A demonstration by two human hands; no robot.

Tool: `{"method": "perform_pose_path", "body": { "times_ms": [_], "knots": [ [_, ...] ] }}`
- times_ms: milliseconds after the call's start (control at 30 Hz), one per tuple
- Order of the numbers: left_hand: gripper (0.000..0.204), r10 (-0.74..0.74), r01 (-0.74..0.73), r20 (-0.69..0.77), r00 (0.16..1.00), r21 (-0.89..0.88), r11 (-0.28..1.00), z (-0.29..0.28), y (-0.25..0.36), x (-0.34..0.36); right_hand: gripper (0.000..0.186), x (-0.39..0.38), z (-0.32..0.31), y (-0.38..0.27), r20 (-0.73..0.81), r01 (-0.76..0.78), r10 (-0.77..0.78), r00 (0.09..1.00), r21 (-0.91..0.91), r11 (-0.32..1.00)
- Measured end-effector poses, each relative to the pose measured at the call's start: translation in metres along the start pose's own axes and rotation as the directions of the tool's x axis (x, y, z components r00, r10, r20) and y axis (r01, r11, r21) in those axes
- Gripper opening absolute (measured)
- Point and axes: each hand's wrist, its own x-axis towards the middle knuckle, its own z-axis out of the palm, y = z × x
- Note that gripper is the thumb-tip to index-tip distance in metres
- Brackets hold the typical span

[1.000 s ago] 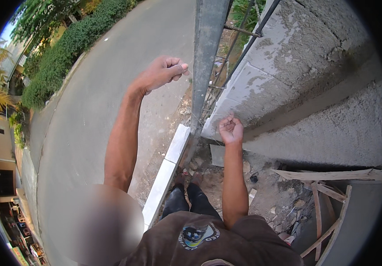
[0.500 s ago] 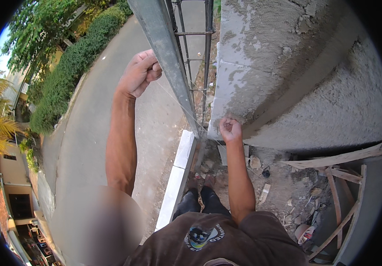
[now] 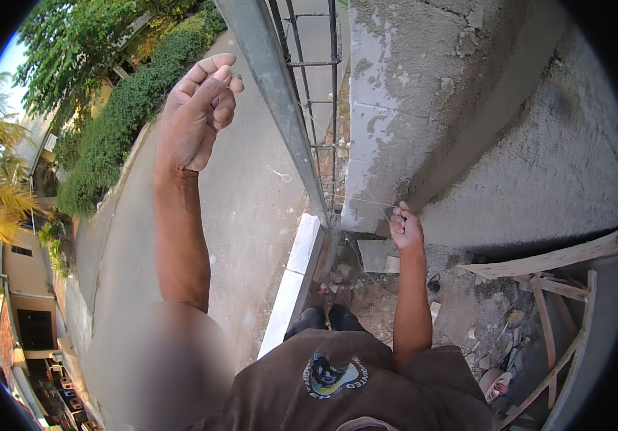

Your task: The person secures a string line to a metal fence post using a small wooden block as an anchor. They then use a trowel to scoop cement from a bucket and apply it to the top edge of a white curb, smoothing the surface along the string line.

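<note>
My left hand (image 3: 198, 115) is raised left of an upright grey metal bar (image 3: 273, 86), apart from it. Its thumb and fingers are curled together; a tiny thin piece may be at the fingertips, too small to name. My right hand (image 3: 406, 227) pinches a thin pale string (image 3: 363, 200) near the wall's lower corner. That string runs left toward the foot of the bar. A loose looped string end (image 3: 279, 174) shows between my left hand and the bar, over the pavement.
Tied rebar (image 3: 312, 63) stands beside the bar. Right of it rises a block wall (image 3: 370, 108) partly coated in wet mortar. White blocks (image 3: 287, 287) form a low edge by my feet. Rubble (image 3: 481, 337) and wooden planks (image 3: 549, 262) lie at right; a paved road (image 3: 133, 237) runs at left.
My left hand has moved left, away from the bar, and the string no longer stretches from it. My right hand has shifted right and slightly down. The loose loop has come into view.
</note>
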Motion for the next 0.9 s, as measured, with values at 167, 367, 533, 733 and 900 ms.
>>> {"method": "perform_pose_path", "body": {
  "times_ms": [167,367,533,733,900],
  "knots": [
    [0.036,-0.214,0.197,-0.048,0.976,-0.236,0.952,0.022,-0.066,-0.073,0.03,-0.041,0.014,-0.016,-0.014,0.016,-0.021,1.0,-0.32,0.947],
    [0.033,-0.285,0.287,0.042,0.958,-0.052,0.957,0.052,-0.093,-0.123,0.026,-0.047,-0.002,-0.014,0.032,0.042,-0.031,0.999,-0.473,0.88],
    [0.035,-0.09,0.082,0.17,0.981,0.055,0.995,0.065,-0.025,-0.069,0.033,-0.047,-0.012,-0.03,-0.01,0.036,-0.044,0.999,-0.414,0.91],
    [0.036,-0.035,0.019,0.126,0.991,0.128,0.992,0.052,0.013,-0.04,0.04,-0.051,-0.035,-0.073,0.001,0.124,-0.127,0.992,-0.235,0.964],
    [0.033,-0.181,0.179,0.121,0.976,0.025,0.983,0.053,-0.021,-0.05,0.039,-0.079,-0.078,-0.126,0.001,0.268,-0.275,0.961,-0.228,0.936]
  ]
}}
